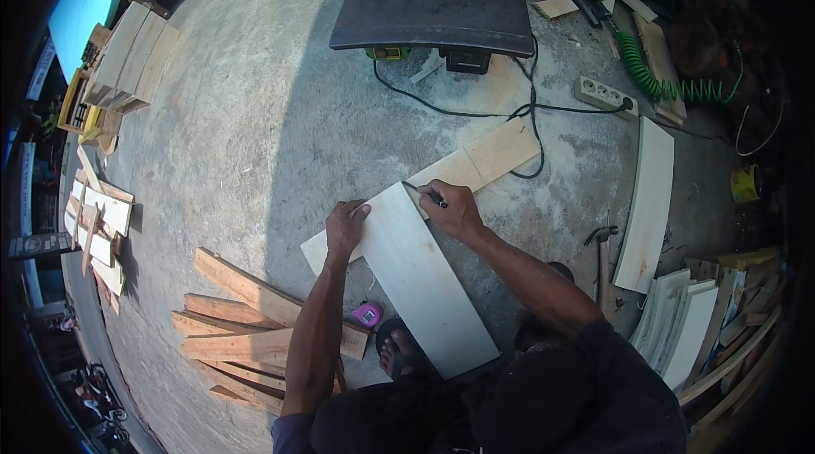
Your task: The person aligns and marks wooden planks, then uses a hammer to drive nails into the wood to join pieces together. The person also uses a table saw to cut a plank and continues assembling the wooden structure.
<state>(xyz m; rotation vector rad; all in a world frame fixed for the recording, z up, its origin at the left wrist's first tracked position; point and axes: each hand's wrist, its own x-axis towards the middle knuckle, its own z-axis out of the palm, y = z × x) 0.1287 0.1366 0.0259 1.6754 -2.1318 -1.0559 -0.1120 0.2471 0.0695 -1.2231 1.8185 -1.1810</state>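
A pale wooden board (424, 280) slants from my feet up to the middle of the view. It lies across a second plank (488, 155), which runs from lower left to upper right beneath it. My left hand (346, 227) grips the upper board near its left edge, thumb on top and fingers bent. In my right hand (454, 212) is a slim dark pen (438, 200), pinched with its tip by the upper board's top corner, over the plank. A pink tape measure (368, 314) sits on the concrete left of the board.
Rough wood strips (242, 318) are piled at the left. Ahead stands a dark saw table (433, 0), its cables trailing to a power strip (604, 96). A hammer (600, 263), a long board (645, 208) and stacked boards (679, 327) lie at the right.
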